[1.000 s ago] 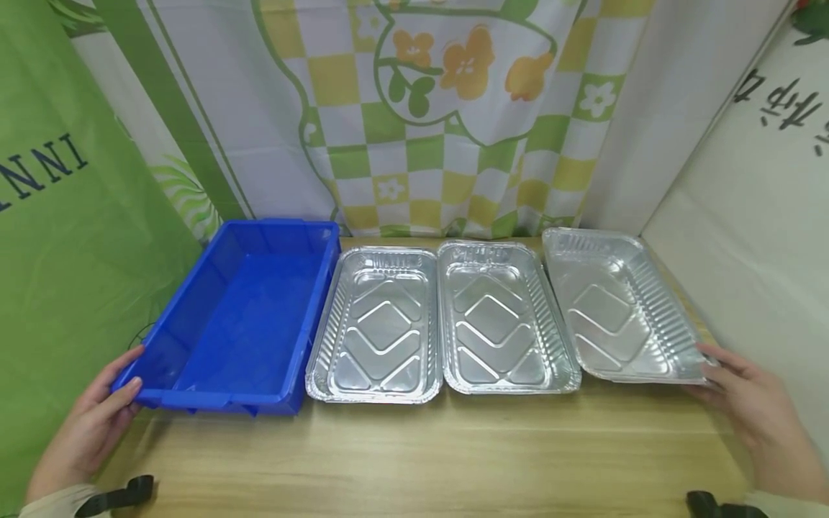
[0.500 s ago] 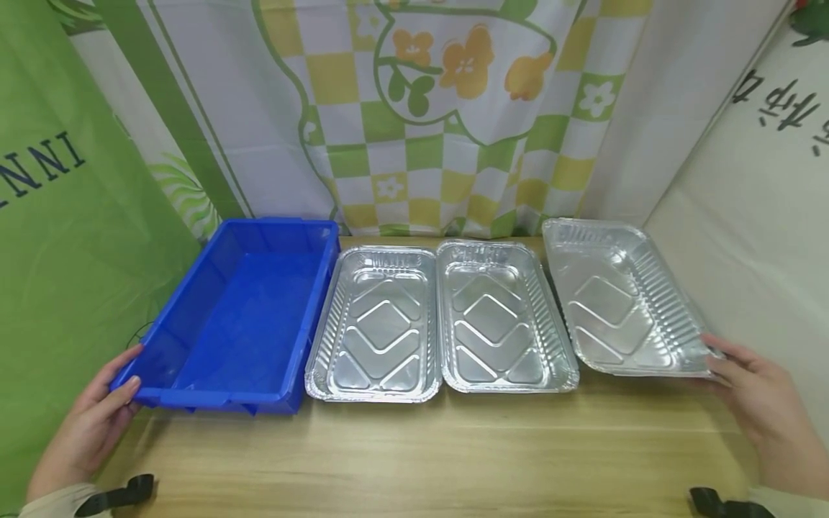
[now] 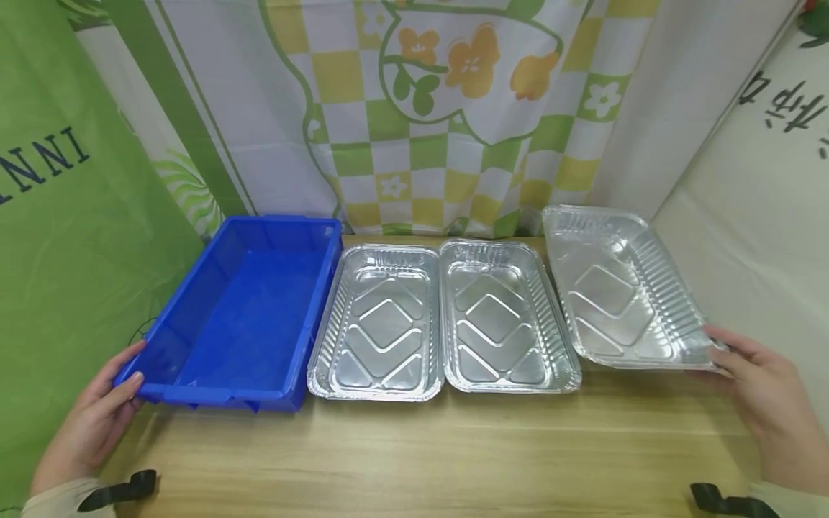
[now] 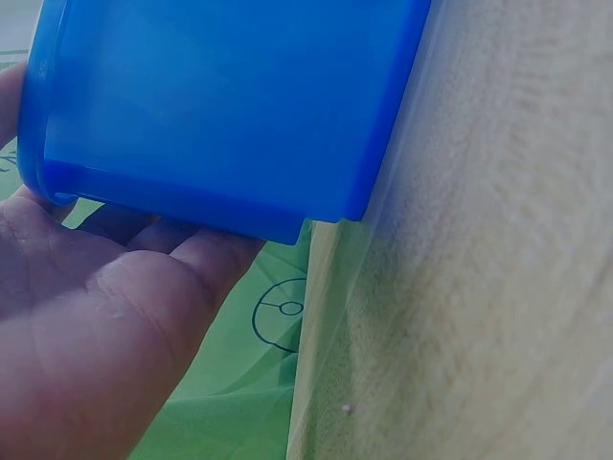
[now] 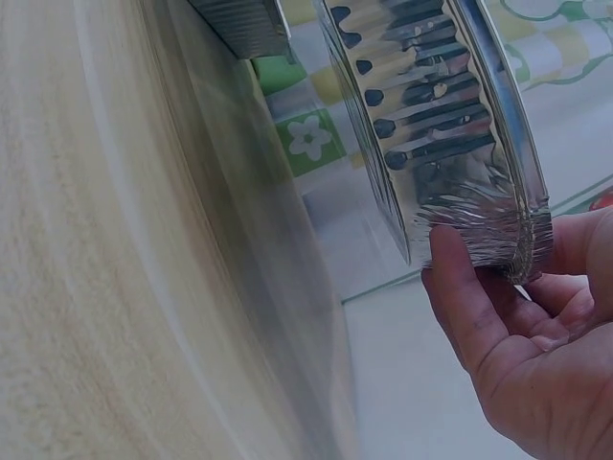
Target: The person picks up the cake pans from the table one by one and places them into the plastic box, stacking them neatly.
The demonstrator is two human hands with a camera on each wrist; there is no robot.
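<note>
At the left in the head view is a blue plastic bin [image 3: 255, 316] with nothing inside it. My left hand [image 3: 97, 410] grips its near left corner, thumb on the rim and fingers along the outer wall. Two aluminium foil trays [image 3: 383, 324] stand side by side on the table, the second foil tray [image 3: 501, 320] touching or nearly touching the first. A third foil tray [image 3: 612, 295] is held by my right hand [image 3: 754, 388] at its near right corner. In the right wrist view this foil tray [image 5: 431, 125] hangs above the tabletop, pinched between thumb and fingers.
The wooden table [image 3: 421, 453] extends in front of the containers. A patterned curtain [image 3: 466, 158] hangs behind them. Green cloth [image 3: 78, 237] borders the left side and white cloth [image 3: 751, 237] the right. A black strap [image 3: 123, 493] is on the left wrist.
The right foil tray has risen and moved slightly away from me in my right hand. My left hand keeps its grip on the blue bin, which stays put. The head view shifted slightly.
</note>
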